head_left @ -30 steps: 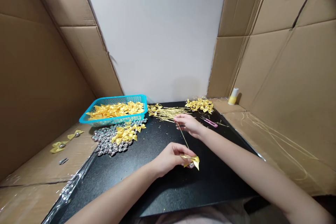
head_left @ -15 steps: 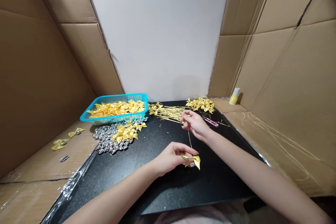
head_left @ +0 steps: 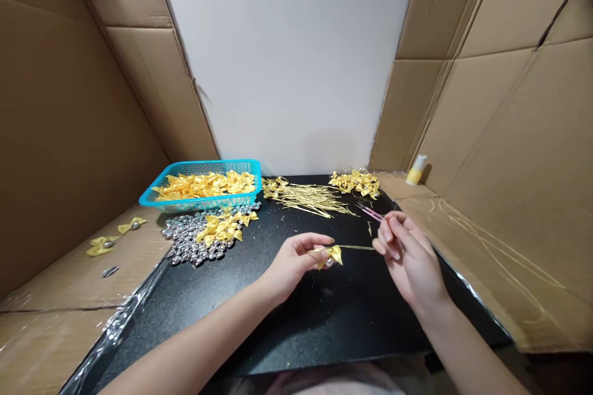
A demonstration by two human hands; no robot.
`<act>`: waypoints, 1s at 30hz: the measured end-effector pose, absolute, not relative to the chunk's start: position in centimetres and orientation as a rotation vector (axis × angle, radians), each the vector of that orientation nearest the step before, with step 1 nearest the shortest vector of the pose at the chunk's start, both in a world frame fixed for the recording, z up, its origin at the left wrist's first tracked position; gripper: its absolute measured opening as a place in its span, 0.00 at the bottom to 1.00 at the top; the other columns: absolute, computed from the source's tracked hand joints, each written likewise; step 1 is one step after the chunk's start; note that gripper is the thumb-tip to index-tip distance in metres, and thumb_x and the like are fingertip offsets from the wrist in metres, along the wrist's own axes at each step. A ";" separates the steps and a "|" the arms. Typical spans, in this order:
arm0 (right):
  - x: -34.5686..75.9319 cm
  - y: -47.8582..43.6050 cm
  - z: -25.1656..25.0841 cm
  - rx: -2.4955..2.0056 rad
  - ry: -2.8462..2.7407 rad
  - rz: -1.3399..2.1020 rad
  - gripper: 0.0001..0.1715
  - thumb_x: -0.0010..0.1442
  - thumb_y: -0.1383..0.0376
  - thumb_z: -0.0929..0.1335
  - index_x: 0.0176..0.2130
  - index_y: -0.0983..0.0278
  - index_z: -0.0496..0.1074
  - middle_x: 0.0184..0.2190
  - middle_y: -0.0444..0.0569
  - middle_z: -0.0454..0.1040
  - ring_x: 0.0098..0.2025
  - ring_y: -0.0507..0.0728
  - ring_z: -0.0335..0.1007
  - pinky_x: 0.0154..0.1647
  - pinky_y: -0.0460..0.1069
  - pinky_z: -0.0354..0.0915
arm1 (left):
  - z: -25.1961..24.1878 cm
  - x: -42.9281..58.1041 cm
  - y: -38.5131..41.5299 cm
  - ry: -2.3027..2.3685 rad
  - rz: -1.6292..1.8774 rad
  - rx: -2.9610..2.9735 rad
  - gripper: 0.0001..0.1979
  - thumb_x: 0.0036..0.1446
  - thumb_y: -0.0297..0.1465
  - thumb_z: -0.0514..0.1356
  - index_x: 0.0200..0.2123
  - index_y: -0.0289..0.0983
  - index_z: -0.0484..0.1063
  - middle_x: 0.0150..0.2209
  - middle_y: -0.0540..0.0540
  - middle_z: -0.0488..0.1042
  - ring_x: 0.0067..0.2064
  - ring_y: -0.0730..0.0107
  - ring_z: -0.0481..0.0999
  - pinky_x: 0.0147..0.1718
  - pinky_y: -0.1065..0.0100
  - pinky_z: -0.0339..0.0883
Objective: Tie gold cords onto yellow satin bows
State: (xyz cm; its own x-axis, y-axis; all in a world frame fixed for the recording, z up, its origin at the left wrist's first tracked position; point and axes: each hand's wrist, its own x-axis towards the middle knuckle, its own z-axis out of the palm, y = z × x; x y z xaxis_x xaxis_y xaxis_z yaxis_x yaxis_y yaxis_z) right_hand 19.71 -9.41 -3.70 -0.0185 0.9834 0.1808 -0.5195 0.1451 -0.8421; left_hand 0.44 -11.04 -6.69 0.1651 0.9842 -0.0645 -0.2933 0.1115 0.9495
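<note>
Between the thumb and fingers of my left hand (head_left: 296, 262) is a small yellow ribbon bow (head_left: 334, 254), with a silver bead (head_left: 329, 263) hanging at its underside. A thin gold cord (head_left: 356, 247) runs from the bow across to my right hand (head_left: 410, 256), whose fingers are pinched on its far end. The cord looks taut and nearly level. Just beyond my right fingertips lie pink-handled snips (head_left: 370, 213), partly hidden by that hand.
A turquoise basket (head_left: 148, 196) of yellow bows stands back left. Before it lie silver beads (head_left: 185, 239) with loose bows (head_left: 221, 228) on top. Cut gold cords (head_left: 308, 197), beaded bows (head_left: 356, 183) and a thread spool (head_left: 416, 170) are at the back. Cardboard walls (head_left: 519, 123) flank the black table (head_left: 278, 333).
My right hand has moved right and toward me, bringing the cord from steep to nearly level. My left hand has risen slightly with the bow and shifted a little left.
</note>
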 end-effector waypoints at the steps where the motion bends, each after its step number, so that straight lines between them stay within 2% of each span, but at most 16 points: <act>1: 19.9 -10.0 -4.1 -0.671 -0.933 1.323 0.09 0.53 0.58 0.73 0.31 0.58 0.71 0.21 0.38 0.58 0.19 0.48 0.44 0.21 0.45 0.52 | -6.6 0.4 -11.0 0.932 1.185 0.984 0.16 0.43 0.32 0.71 0.37 0.33 0.78 0.28 0.46 0.79 0.29 0.72 0.76 0.34 0.70 0.67; 4: 19.8 -12.1 -5.5 -0.725 -1.046 1.311 0.09 0.55 0.56 0.72 0.31 0.57 0.71 0.19 0.38 0.59 0.19 0.49 0.50 0.21 0.46 0.53 | -6.4 0.4 -11.0 0.966 1.224 0.980 0.14 0.43 0.32 0.71 0.35 0.34 0.78 0.28 0.46 0.79 0.29 0.72 0.75 0.34 0.70 0.66; 8: 18.3 -13.9 -6.6 -0.837 -1.484 1.229 0.07 0.59 0.58 0.68 0.32 0.58 0.73 0.20 0.43 0.67 0.22 0.53 0.62 0.23 0.47 0.58 | -6.0 0.8 -11.4 0.991 1.254 1.031 0.12 0.42 0.31 0.71 0.32 0.33 0.77 0.25 0.48 0.78 0.27 0.74 0.73 0.31 0.72 0.64; 11: 16.9 -13.8 -7.1 -0.896 -1.700 1.003 0.05 0.60 0.63 0.67 0.33 0.59 0.74 0.22 0.45 0.72 0.23 0.54 0.65 0.26 0.48 0.59 | -5.8 0.9 -11.7 0.978 1.256 1.066 0.11 0.42 0.30 0.71 0.31 0.34 0.76 0.27 0.48 0.78 0.28 0.73 0.73 0.31 0.72 0.65; 16: 16.4 -12.9 -8.0 -0.960 -1.693 0.731 0.07 0.59 0.67 0.67 0.34 0.59 0.76 0.25 0.46 0.75 0.24 0.55 0.67 0.25 0.48 0.60 | -5.8 0.9 -11.8 0.949 1.252 1.074 0.10 0.44 0.30 0.70 0.30 0.34 0.75 0.25 0.50 0.76 0.27 0.76 0.71 0.29 0.73 0.63; 23: 17.1 -13.3 -8.4 -0.966 -1.643 0.712 0.07 0.59 0.66 0.67 0.33 0.61 0.77 0.22 0.46 0.73 0.22 0.53 0.65 0.23 0.48 0.60 | -5.8 1.0 -11.9 0.939 1.274 1.059 0.09 0.44 0.30 0.70 0.28 0.33 0.75 0.25 0.49 0.77 0.27 0.76 0.72 0.28 0.74 0.64; 27: 17.7 -13.3 -8.0 -0.846 -1.351 1.069 0.07 0.58 0.61 0.70 0.33 0.62 0.77 0.18 0.43 0.67 0.20 0.51 0.62 0.22 0.46 0.59 | -5.6 0.9 -11.7 0.922 1.270 0.920 0.11 0.41 0.29 0.71 0.28 0.33 0.74 0.26 0.47 0.78 0.27 0.74 0.75 0.30 0.74 0.67; 30: 18.4 -11.9 -7.7 -0.757 -0.877 1.290 0.09 0.52 0.60 0.73 0.32 0.62 0.75 0.16 0.37 0.58 0.19 0.46 0.52 0.20 0.42 0.55 | -5.4 0.8 -11.5 0.829 1.251 0.808 0.13 0.38 0.27 0.72 0.27 0.34 0.72 0.25 0.48 0.78 0.29 0.71 0.77 0.32 0.70 0.71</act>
